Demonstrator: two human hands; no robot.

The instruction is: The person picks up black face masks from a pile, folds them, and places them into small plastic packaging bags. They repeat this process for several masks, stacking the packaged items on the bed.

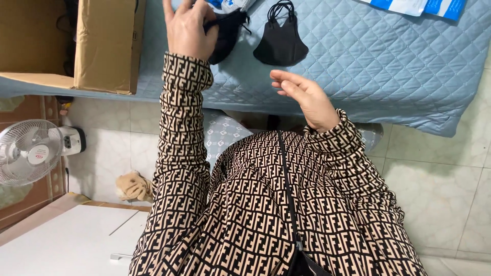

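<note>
The left hand (186,28) is closed around a black fabric face mask with ear loops (225,33). The fingers curl over its left part, while the rest sticks out to the right and rests on the pale blue quilted bed cover (368,66). Just right of that mask, and not touching it, a second black fabric face mask (281,42) lies flat with its loops pointing away from the person.

The right hand (304,97) hovers nearer the body than the second mask, over the cover's edge. Its palm is open, its fingers are loosely spread and it holds nothing.

This looks like the step of handling one mask while the other waits. Reaching the second mask would need the free hand to move forward and pinch its thin edge or loops.

A brown cardboard box (107,46) stands left of the held mask.
</note>
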